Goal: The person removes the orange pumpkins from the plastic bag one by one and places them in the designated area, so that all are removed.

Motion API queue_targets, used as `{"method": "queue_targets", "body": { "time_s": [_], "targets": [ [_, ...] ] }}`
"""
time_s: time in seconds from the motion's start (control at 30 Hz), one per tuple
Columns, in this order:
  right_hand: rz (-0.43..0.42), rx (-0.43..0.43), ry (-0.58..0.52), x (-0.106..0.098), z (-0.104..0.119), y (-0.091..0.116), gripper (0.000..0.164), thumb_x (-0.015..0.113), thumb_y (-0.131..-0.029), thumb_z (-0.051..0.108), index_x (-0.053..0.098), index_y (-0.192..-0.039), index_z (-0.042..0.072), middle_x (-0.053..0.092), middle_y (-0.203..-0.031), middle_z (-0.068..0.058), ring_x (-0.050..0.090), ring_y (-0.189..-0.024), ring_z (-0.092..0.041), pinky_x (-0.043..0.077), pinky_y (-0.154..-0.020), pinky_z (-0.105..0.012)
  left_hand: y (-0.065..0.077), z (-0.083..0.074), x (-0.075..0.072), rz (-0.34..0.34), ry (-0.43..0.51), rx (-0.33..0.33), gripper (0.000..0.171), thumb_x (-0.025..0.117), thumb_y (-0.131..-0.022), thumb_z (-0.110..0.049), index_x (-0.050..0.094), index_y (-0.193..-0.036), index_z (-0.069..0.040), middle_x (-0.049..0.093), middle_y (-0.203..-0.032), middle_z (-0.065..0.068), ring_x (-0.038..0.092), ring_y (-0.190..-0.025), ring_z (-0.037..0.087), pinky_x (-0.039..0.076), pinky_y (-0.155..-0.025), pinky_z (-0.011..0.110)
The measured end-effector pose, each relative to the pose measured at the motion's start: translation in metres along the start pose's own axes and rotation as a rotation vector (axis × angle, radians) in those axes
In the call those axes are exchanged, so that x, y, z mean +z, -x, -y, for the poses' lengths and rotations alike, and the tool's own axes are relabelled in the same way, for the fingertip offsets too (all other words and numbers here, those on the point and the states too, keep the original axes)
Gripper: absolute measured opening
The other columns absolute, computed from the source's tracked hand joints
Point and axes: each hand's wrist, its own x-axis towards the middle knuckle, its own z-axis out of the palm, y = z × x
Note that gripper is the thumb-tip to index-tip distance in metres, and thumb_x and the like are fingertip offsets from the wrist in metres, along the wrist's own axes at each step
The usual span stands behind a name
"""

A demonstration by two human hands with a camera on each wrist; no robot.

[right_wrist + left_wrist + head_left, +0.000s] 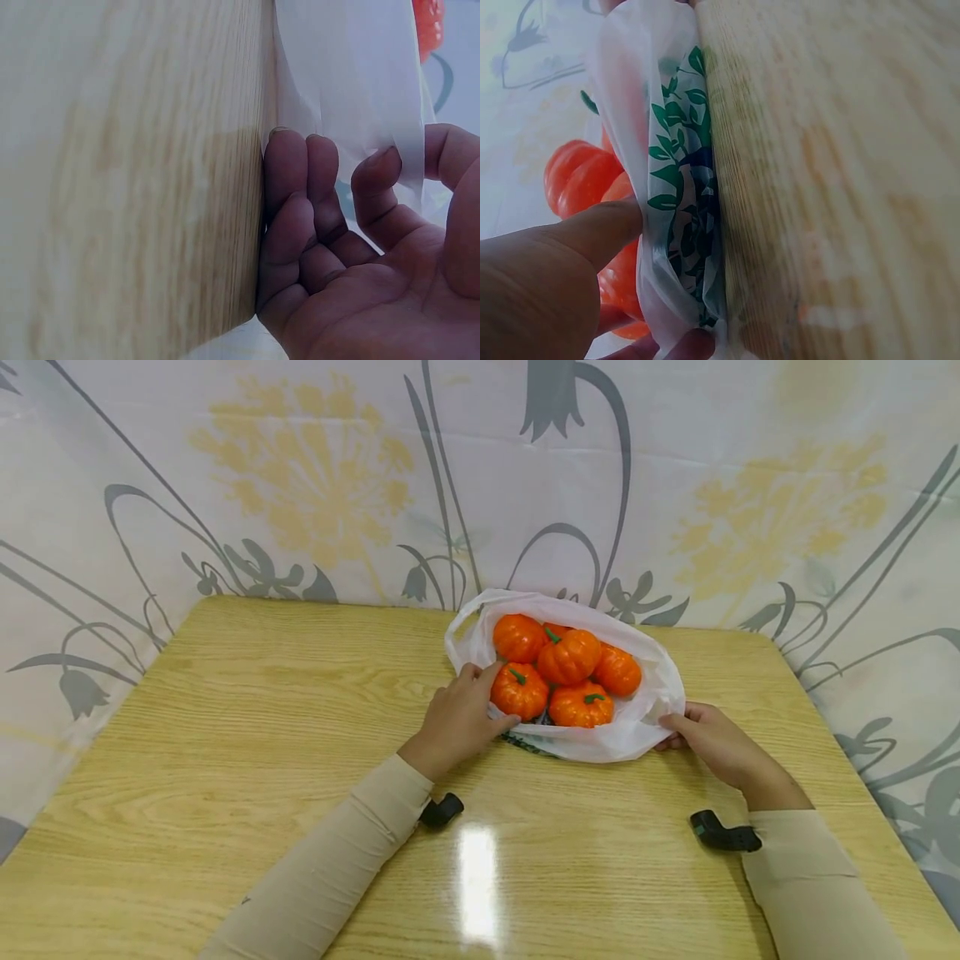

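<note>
A white plastic bag [645, 731] lies on the table with its mouth spread wide. Inside it are several small orange pumpkins [570, 656], some with green stems. My left hand [457, 718] holds the bag's left front edge; its thumb reaches over the rim beside the nearest pumpkin [519, 692]. In the left wrist view, the outer side of the bag shows a green leaf print [679, 135], and fingertips touch the plastic low down. At the right end, my right hand [720, 743] pinches the rim between thumb and index finger. Its other fingers curl against the tabletop in the right wrist view.
The wood-grain table [285, 693] extends to both sides and in front of the bag. Behind it hangs a flower-patterned cloth [315, 485]. A black wrist camera [442, 811] sits at the left wrist, another black camera [723, 833] at the right.
</note>
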Motion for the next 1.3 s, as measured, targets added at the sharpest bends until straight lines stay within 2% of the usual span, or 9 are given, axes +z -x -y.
{"method": "queue_targets", "body": {
  "time_s": [0.3,0.5,0.57,0.73,1.07,1.3],
  "targets": [
    [-0.003,0.003,0.01,0.0003,0.0008,0.0003,0.032,0.046,-0.104,0.021,0.057,-0.115,-0.007,0.065,-0.081,0.011,0.059,-0.081,-0.006,0.048,-0.077,-0.018,-0.0002,-0.0005,-0.0011,0.01,0.088,-0.016,0.081,0.075,-0.087,-0.048,0.04,-0.151,-0.012,0.049,-0.128,0.011,0.059,-0.092,0.025,0.051,-0.082,0.042],
    [-0.001,0.005,0.022,0.0008,-0.0007,-0.0015,0.034,0.046,-0.104,0.022,0.057,-0.116,-0.007,0.066,-0.082,0.011,0.059,-0.082,-0.005,0.048,-0.078,-0.018,-0.0009,-0.0004,-0.0012,-0.028,0.125,-0.014,0.06,0.071,-0.092,-0.038,0.048,-0.143,-0.015,0.045,-0.13,0.012,0.058,-0.075,0.022,0.049,-0.063,0.033],
    [-0.001,0.008,0.023,0.0012,-0.0008,-0.0021,0.033,0.046,-0.104,0.023,0.058,-0.116,-0.007,0.066,-0.081,0.012,0.059,-0.082,-0.005,0.047,-0.078,-0.018,-0.001,-0.0002,-0.001,-0.03,0.122,-0.006,0.057,0.071,-0.092,-0.035,0.048,-0.14,-0.016,0.046,-0.129,0.012,0.058,-0.072,0.022,0.048,-0.061,0.032],
    [-0.004,0.002,0.03,0.0021,0.0007,-0.0029,0.033,0.046,-0.104,0.023,0.058,-0.114,-0.006,0.066,-0.081,0.012,0.058,-0.082,-0.005,0.047,-0.077,-0.018,-0.002,0.0015,0.0006,-0.011,0.078,0.005,0.067,0.07,-0.091,-0.043,0.042,-0.147,-0.017,0.05,-0.126,0.012,0.058,-0.079,0.022,0.05,-0.068,0.036],
    [-0.006,-0.004,0.044,0.0036,0.0013,-0.0012,0.034,0.046,-0.104,0.022,0.058,-0.115,-0.008,0.065,-0.081,0.012,0.058,-0.082,-0.005,0.047,-0.077,-0.018,-0.0024,0.0029,0.0038,0.062,0.043,-0.035,0.081,0.062,-0.094,-0.052,0.028,-0.159,-0.018,0.05,-0.116,0.011,0.055,-0.075,0.02,0.044,-0.061,0.03],
    [-0.021,0.001,0.056,0.0038,0.001,-0.0011,0.034,0.047,-0.104,0.023,0.058,-0.116,-0.007,0.065,-0.082,0.013,0.057,-0.082,-0.005,0.046,-0.077,-0.018,-0.0023,0.0022,0.0039,0.07,0.011,-0.035,0.085,0.061,-0.094,-0.055,0.024,-0.16,-0.017,0.051,-0.118,0.013,0.055,-0.074,0.022,0.045,-0.068,0.035]
  ]
}}
